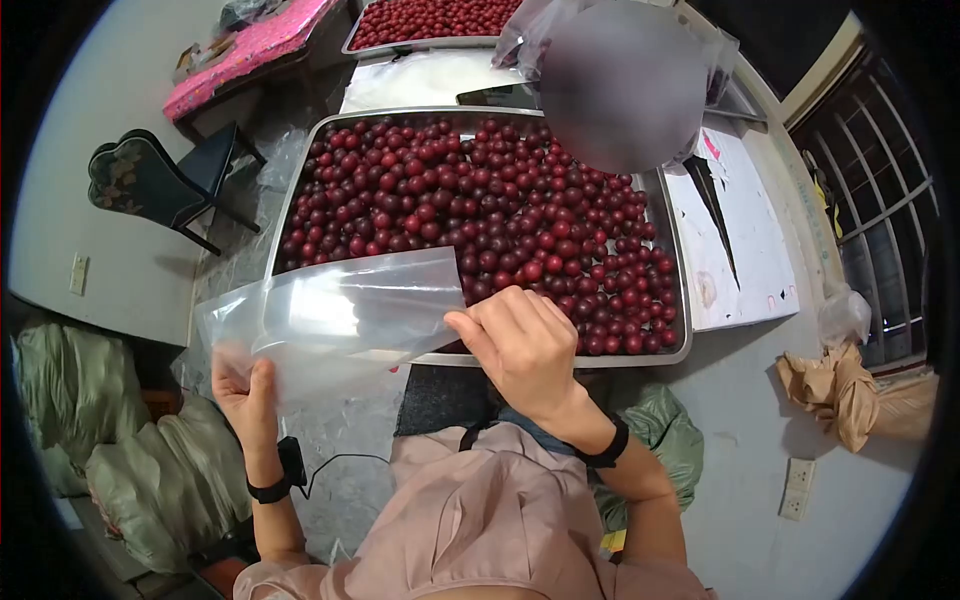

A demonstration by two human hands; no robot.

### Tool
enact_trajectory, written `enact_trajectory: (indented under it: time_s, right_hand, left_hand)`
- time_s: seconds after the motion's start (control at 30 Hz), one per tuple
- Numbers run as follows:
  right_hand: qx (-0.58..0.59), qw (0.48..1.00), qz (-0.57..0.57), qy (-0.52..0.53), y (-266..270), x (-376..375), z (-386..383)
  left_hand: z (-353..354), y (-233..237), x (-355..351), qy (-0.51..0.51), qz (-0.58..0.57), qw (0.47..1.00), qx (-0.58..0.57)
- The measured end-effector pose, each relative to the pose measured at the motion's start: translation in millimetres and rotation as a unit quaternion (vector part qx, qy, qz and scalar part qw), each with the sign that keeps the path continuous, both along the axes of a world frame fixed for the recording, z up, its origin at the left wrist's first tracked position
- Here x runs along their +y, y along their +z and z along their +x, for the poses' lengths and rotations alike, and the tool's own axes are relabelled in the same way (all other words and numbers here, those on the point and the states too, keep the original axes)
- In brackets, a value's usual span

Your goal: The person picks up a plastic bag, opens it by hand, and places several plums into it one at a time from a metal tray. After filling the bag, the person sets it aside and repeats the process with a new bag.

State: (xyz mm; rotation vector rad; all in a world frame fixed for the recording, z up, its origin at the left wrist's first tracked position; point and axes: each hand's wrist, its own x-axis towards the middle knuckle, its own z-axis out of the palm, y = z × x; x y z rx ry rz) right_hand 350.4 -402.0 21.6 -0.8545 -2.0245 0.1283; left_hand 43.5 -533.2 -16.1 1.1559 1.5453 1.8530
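Observation:
A clear plastic bag (350, 300) is stretched flat between my two hands, over the near left part of a metal tray (440, 358). My left hand (243, 385) pinches its left end, and some of those fingers show blurred through the plastic. At the opposite end, my right hand (525, 345) is closed on the bag's edge, knuckles up. Many round dark red fruits, like plums (480, 200), fill the tray beneath. The bag hides the tray's near left corner.
Beyond stands another tray of red fruit (430, 22). A blurred round patch (623, 85) covers part of the right side. To the left are a dark chair (165, 185) and a pink-covered table (250, 55). Full green sacks (165, 470) sit at lower left. White foam board (745, 240) lies right.

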Motion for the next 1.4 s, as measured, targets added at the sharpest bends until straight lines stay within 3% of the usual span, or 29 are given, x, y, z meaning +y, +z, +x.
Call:
enact_trajectory:
  time_s: [0.07, 0.17, 0.2, 0.3, 0.4, 0.47, 0.53, 0.6, 0.73, 0.83, 0.87, 0.93, 1.0, 1.1, 1.27, 1.4]
  right_hand:
    - [-0.002, 1.000, 0.002, 0.010, -1, -3, 1]
    - [0.159, 0.962, -0.195, 0.102, 1, -10, 3]
    - [0.160, 0.962, -0.196, 0.105, 5, -11, 4]
    - [0.217, 0.883, -0.379, 0.173, 8, -15, 10]
    - [0.160, 0.855, -0.456, 0.188, 14, -11, 16]
    - [0.144, 0.858, -0.450, 0.203, 11, -10, 14]
    - [0.239, 0.857, -0.434, 0.141, 3, -12, 10]
    - [0.233, 0.862, -0.427, 0.143, -2, -9, 8]
    - [0.283, 0.817, -0.482, 0.142, -2, -5, 5]
    - [0.337, 0.707, -0.580, 0.226, 3, 2, 2]
    - [0.336, 0.707, -0.579, 0.226, 4, 6, 2]
    - [0.301, 0.649, -0.654, 0.246, 8, 14, 3]
    - [0.285, 0.648, -0.650, 0.276, 7, 20, 6]
    - [0.137, 0.706, -0.631, 0.292, 19, 28, 11]
    - [0.198, 0.734, -0.609, 0.225, 47, 28, 11]
    - [0.191, 0.731, -0.598, 0.265, 53, 40, 12]
  left_hand:
    - [1, -1, -5, 0.003, 0.000, 1.000, 0.001]
    - [1, 0, -7, 0.009, -0.009, 1.000, -0.024]
    - [0, -3, -8, 0.012, -0.009, 1.000, -0.023]
    - [1, -7, -8, 0.010, -0.002, 0.998, -0.057]
    - [11, -1, -4, -0.012, -0.002, 0.996, -0.083]
    - [11, -5, -4, -0.014, -0.029, 0.996, -0.084]
    - [15, -3, -2, -0.003, -0.027, 0.996, -0.080]
    - [17, -1, -1, 0.012, -0.020, 0.997, -0.070]
    - [14, 1, -1, 0.050, -0.010, 0.998, -0.041]
    - [8, 1, -1, 0.065, 0.007, 0.998, -0.010]
    - [6, 2, 1, 0.065, 0.008, 0.998, -0.011]
    - [3, 2, 3, 0.075, 0.006, 0.997, -0.010]
    - [-1, -2, 4, 0.068, 0.003, 0.998, -0.011]
    - [-7, -4, 8, 0.037, -0.013, 0.999, -0.013]
    - [8, 8, 28, -0.001, -0.045, 0.997, -0.060]
    - [9, 6, 43, -0.005, -0.070, 0.994, -0.086]
